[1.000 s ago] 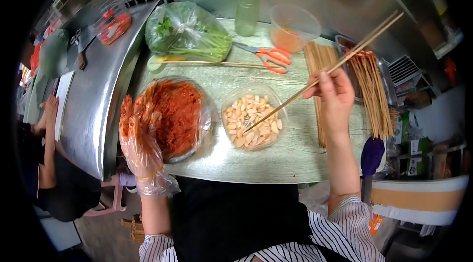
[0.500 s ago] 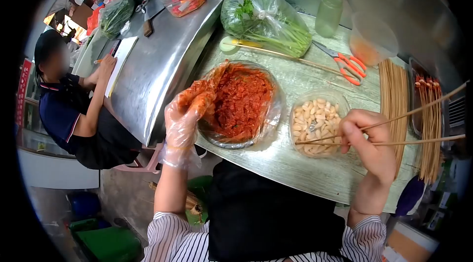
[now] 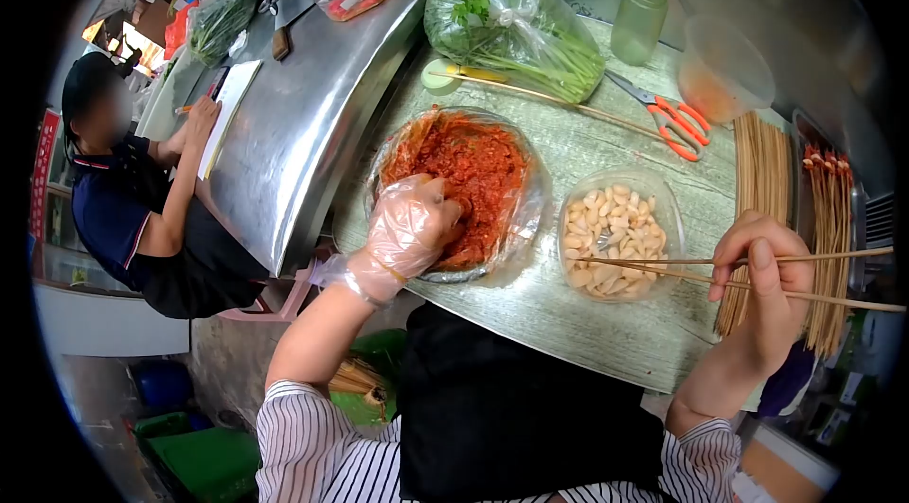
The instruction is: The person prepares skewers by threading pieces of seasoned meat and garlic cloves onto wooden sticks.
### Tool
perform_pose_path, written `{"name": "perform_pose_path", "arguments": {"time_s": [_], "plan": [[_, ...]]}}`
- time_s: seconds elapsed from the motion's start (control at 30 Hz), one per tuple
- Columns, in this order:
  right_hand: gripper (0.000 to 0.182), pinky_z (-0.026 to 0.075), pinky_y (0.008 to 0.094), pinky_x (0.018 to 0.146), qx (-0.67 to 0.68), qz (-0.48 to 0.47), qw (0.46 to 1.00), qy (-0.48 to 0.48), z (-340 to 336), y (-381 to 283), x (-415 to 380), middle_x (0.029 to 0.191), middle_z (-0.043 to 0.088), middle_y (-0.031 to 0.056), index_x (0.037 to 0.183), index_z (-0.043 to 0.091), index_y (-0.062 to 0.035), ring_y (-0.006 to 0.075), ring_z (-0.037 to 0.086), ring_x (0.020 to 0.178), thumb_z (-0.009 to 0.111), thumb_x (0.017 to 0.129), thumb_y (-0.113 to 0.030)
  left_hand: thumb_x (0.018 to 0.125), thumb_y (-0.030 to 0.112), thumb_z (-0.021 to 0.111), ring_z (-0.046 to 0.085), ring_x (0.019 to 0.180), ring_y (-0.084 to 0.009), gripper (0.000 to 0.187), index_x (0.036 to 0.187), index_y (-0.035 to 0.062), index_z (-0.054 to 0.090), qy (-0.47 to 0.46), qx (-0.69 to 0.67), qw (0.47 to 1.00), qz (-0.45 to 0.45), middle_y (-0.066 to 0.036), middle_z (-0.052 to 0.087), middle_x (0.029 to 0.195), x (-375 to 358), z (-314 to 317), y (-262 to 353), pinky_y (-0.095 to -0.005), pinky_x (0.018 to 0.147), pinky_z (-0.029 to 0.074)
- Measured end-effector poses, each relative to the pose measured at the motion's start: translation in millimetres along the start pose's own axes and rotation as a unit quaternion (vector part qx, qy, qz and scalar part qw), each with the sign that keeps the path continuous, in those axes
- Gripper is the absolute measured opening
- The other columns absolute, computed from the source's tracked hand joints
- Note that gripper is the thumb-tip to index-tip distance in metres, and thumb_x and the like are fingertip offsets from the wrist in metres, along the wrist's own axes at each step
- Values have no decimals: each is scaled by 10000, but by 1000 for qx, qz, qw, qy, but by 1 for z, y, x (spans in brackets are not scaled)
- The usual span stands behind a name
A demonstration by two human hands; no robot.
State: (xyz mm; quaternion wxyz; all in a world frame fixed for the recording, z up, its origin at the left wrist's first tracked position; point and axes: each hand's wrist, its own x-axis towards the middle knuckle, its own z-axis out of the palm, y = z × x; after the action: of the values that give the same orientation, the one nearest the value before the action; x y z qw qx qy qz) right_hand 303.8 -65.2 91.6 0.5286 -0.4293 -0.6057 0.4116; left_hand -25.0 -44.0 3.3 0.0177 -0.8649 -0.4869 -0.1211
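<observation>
My left hand (image 3: 417, 219), in a clear plastic glove, is in the metal bowl (image 3: 452, 276) lined with clear film. Its bent fingers are closed in the red chili paste (image 3: 488, 167), which hides the fingertips. My bare right hand (image 3: 762, 266) grips two long, thin bamboo skewers (image 3: 682, 266) between thumb and fingers. Their left tips rest among the peeled garlic cloves (image 3: 615, 219) in a clear plastic tub (image 3: 675, 219), while the far ends stick out past my hand to the right.
Behind the bowl lie a bag of leafy greens (image 3: 516, 30), a long stick (image 3: 568, 105) and orange-handled scissors (image 3: 677, 124). A green jar (image 3: 639, 25) stands nearby. Bundled skewers (image 3: 757, 172) lie at the right. Across a steel table (image 3: 294, 115), another person (image 3: 133, 191) holds a pen over paper.
My left hand has moved right and down from the bowl's left edge into the chili paste. My right hand has shifted right with the skewers, away from the tub's edge.
</observation>
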Motion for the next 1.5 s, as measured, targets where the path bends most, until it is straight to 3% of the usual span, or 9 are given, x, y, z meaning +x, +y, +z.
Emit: {"name": "perform_pose_path", "arguments": {"time_s": [0.4, 0.53, 0.67, 0.7, 0.73, 0.9, 1.23, 1.43, 1.5], "plan": [[322, 369, 207, 449, 10, -18, 999, -36, -11, -2, -1, 597, 505, 70, 693, 571, 44, 103, 485, 492, 519, 864, -223, 698, 170, 625, 563, 709, -367, 141, 670, 51, 556, -20, -62, 982, -180, -138, 549, 721, 13, -4, -12, -450, 650, 472], [318, 370, 207, 450, 18, -16, 999, -40, -12, -3, -2, 607, 511, 68, 706, 579, 47, 102, 491, 501, 533, 864, -226, 796, 101, 600, 541, 720, -62, 171, 918, -16, 623, -43, -585, 714, -382, 6, 599, 805, 13, -15, -22, -214, 626, 452], [317, 371, 207, 451, 19, -19, 999, -44, -13, -3, -2, 611, 515, 69, 708, 582, 47, 102, 495, 506, 539, 863, -227, 791, 135, 632, 582, 657, -139, 219, 964, 4, 609, -55, -591, 718, -363, -17, 607, 779, 16, -9, -25, -271, 611, 478], [316, 372, 207, 450, 19, -18, 999, -45, -13, -3, -2, 612, 517, 69, 708, 584, 47, 102, 495, 505, 544, 861, -226, 774, 153, 650, 591, 648, -203, 218, 944, 21, 612, 17, -278, 926, -255, -56, 604, 765, 18, -6, -20, -309, 604, 480], [315, 372, 207, 450, 20, -18, 999, -48, -13, -3, -2, 614, 519, 69, 708, 586, 48, 102, 494, 505, 548, 860, -226, 758, 171, 668, 601, 639, -266, 219, 925, 39, 614, 86, 81, 987, -108, -94, 601, 751, 18, -5, -17, -347, 597, 482], [310, 372, 208, 447, 31, -18, 999, -38, -12, -5, -4, 611, 518, 69, 708, 590, 49, 102, 491, 501, 553, 856, -221, 737, 154, 654, 574, 697, -323, 148, 854, 72, 616, 26, 47, 982, -182, -118, 569, 777, 24, -28, -21, -397, 619, 463], [298, 363, 209, 446, 27, -15, 999, -42, -13, -7, -4, 605, 518, 68, 709, 592, 44, 96, 483, 497, 555, 849, -217, 689, 90, 600, 575, 786, -288, 120, 804, 100, 635, -54, 69, 988, 128, -111, 564, 912, 28, -5, -21, -389, 652, 478], [294, 364, 208, 446, 27, -16, 999, -42, -15, -7, -4, 609, 528, 63, 709, 594, 33, 95, 492, 497, 559, 847, -224, 785, 150, 604, 572, 754, -277, 118, 851, 61, 643, -21, -51, 998, 35, -116, 553, 837, 36, 5, -24, -378, 662, 475], [295, 364, 208, 447, 27, -16, 999, -40, -16, -7, -4, 608, 527, 60, 709, 594, 33, 95, 492, 495, 560, 847, -226, 851, 139, 568, 577, 796, -177, 149, 904, 16, 631, -62, -359, 916, -167, -68, 605, 931, 30, 8, -28, -289, 703, 459]]}}
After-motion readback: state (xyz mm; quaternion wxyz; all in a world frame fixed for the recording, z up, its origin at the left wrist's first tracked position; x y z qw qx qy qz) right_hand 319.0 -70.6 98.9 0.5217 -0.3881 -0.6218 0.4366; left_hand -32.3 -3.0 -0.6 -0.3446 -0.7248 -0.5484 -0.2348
